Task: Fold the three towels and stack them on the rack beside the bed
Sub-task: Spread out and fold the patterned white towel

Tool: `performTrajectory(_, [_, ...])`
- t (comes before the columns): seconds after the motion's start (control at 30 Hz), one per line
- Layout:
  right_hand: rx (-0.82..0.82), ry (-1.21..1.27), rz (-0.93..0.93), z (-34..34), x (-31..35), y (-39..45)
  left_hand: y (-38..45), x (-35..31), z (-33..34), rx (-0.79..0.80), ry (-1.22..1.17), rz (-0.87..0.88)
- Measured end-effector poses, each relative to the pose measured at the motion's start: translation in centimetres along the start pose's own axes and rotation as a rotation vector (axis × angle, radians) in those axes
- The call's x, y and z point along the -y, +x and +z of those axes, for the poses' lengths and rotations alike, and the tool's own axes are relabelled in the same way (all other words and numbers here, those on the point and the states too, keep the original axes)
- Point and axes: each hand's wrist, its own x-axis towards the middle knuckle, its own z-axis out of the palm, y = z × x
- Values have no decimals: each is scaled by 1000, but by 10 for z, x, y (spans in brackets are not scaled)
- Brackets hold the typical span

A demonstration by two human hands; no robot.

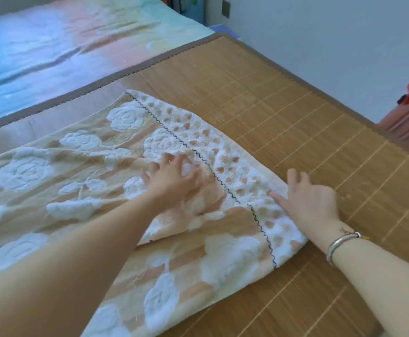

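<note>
Under the left hand point(174, 183), the towel point(77, 171) shows white roses on peach stripes; by the right hand point(308, 198), peach hearts on white, beyond a black zigzag seam.

left hand point(174, 181) fingers spread, palm down, right hand point(310, 200) flat, both arms outstretched

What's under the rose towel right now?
The towel lies doubled on the bamboo mat, both hands on top: left hand, right hand. Anything between towel and mat is hidden.
</note>
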Motion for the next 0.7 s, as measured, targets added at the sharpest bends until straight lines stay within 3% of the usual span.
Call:
performTrajectory(0.07, [-68,220,-164,4,13,-1,16,2,-10,-33,25,-10])
performTrajectory(0.13, [6,477,-349,4,34,-3,32,-1,-16,64,-9,-22])
performTrajectory(0.2, [116,616,-405,8,48,-3,45,-8,-14,173,-34,-29])
performTrajectory(0.4, [60,621,-411,53,16,23,82,-41,14,168,176,-32])
performTrajectory(0.7, [42,485,-366,116,-121,82,143,-189,60,105,230,93])
